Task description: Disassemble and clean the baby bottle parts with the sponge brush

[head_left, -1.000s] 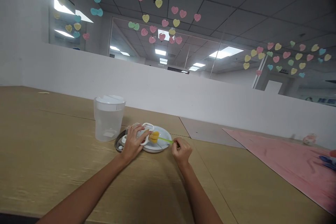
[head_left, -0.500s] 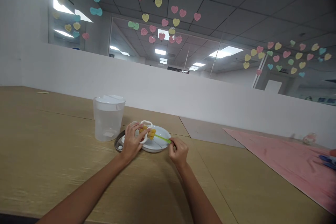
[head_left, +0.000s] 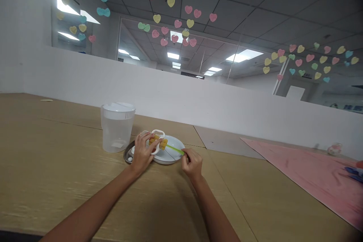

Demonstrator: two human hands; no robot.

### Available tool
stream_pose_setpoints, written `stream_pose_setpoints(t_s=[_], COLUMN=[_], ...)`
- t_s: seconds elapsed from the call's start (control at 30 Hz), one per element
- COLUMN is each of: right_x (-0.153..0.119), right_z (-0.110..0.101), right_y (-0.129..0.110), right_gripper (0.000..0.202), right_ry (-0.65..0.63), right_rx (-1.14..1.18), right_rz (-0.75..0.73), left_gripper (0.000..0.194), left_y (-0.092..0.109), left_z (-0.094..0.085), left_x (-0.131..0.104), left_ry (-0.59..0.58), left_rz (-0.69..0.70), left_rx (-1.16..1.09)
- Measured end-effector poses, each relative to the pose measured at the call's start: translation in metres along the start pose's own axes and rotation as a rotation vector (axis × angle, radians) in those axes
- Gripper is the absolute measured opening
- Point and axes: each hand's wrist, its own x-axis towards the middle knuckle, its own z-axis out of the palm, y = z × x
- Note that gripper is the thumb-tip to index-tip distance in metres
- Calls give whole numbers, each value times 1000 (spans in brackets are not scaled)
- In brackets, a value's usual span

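Note:
My left hand [head_left: 144,148] is wrapped round a clear baby bottle with white loop handles [head_left: 159,132], tilted on its side with its mouth to the right. In my right hand [head_left: 193,162] the fingers pinch the thin green handle of a sponge brush [head_left: 176,149]. Its yellow sponge head sits partly inside the bottle's mouth, and some yellow shows through the clear wall. Below both hangs a white plate [head_left: 170,158] resting on the table. My left fingers hide much of the bottle's body.
A translucent lidded pitcher [head_left: 117,132] stands left of the plate. Partly behind my left hand, a dark-rimmed tray [head_left: 126,155] holds small white parts. A pink mat [head_left: 312,181] covers the right side of the table [head_left: 70,166], with a blue object [head_left: 354,174] at its edge.
My right hand has shifted slightly left, pushing the brush a little deeper into the bottle. My left hand and the bottle stay almost where they were.

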Motion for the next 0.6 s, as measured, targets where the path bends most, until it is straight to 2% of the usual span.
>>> stream_pose_setpoints(t_s=[0.13,0.33,0.6], right_x=[0,0,5], right_z=[0,4,1], right_y=[-2,-8,-3], right_gripper=[23,23,22], right_ry=[-7,-63,-2], right_rx=[1,2,-95], right_rz=[-20,-85,-55], left_gripper=[46,56,52], left_y=[3,12,2], left_z=[0,-1,-4], left_x=[0,0,6], left_ry=[5,-58,-21], left_rz=[27,124,117], left_rx=[-15,-53,50])
